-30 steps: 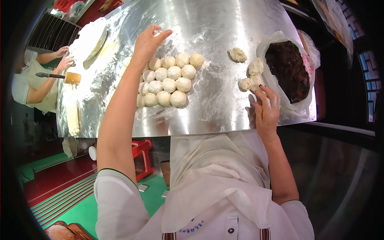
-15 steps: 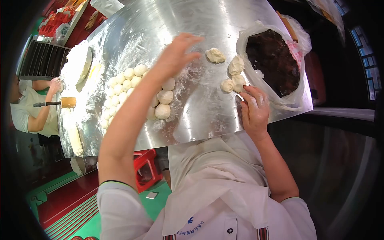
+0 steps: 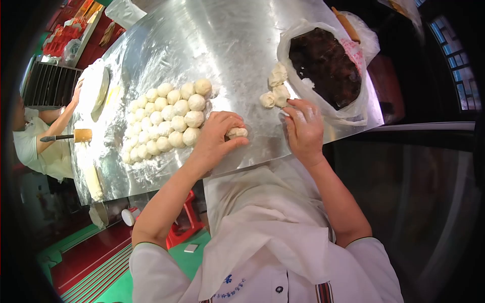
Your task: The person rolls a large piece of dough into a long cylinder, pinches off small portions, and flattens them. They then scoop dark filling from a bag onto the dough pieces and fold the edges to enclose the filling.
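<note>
My left hand (image 3: 217, 139) is closed round a small dough piece (image 3: 237, 133) near the table's front edge. To its left stand rows of several round dough balls (image 3: 166, 116), dusted with flour. My right hand (image 3: 305, 129) is bent with its fingers partly curled and its fingertips drawn near each other, just below the lumpy dough pieces (image 3: 278, 76); whether anything small is between them is hard to make out. Beyond it lies a plastic-lined container of dark filling (image 3: 326, 68).
The metal table (image 3: 237, 50) bears scattered flour. At the left are a brush or roller with a dark handle (image 3: 82, 135), a long dough strip (image 3: 93, 182) and a co-worker (image 3: 45, 146). A rolling pin (image 3: 346, 24) lies behind the filling. A red stool (image 3: 184, 222) stands below.
My left hand has come down from over the table and now holds a dough piece; the separate upper lump is gone from its place. The co-worker's arm has moved up.
</note>
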Motion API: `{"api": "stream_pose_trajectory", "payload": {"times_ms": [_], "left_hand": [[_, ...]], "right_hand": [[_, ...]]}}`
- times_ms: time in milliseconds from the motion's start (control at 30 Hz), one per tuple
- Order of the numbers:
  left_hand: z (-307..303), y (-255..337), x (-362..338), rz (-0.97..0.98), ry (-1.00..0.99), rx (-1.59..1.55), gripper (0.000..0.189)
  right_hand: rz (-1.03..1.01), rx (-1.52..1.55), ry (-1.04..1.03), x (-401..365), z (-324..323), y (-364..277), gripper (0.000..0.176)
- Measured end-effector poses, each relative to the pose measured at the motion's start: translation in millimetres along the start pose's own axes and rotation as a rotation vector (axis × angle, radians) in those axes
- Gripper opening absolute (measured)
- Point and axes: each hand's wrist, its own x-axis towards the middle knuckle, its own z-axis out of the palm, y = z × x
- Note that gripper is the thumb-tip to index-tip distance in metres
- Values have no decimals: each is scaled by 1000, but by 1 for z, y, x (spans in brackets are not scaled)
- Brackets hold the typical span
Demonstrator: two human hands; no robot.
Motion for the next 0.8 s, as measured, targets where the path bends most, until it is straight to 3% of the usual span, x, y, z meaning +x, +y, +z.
{"api": "stream_pose_trajectory", "payload": {"times_ms": [33,100,133,167,233,267,367,467,567,667,800], "left_hand": [[-1,4,7,15,3,-13,27],[2,17,30,22,240,27,29],[5,20,38,23,261,107,38],[17,20,44,43,267,89,38],[50,14,41,118,234,497,56],[56,12,30,55,138,436,72],[57,3,23,-16,147,578,72],[52,-3,32,-17,190,559,70],[45,-7,33,-16,190,499,65],[34,-15,22,-75,98,63,53],[23,0,-6,-67,144,62,39]], "right_hand": [[-5,15,3,-1,2,0,25],[-23,-18,-3,-2,-5,1,26],[-32,22,-20,-1,-7,0,26],[-33,70,-37,-1,-11,-2,27],[-21,68,-9,3,-30,-1,28],[109,58,24,5,-42,4,29],[390,-3,39,23,-87,27,33],[167,-268,-89,40,-113,67,37],[183,-410,-170,48,-125,97,35],[273,-506,-283,40,-133,115,33],[341,-445,-284,25,-127,119,34]]}}
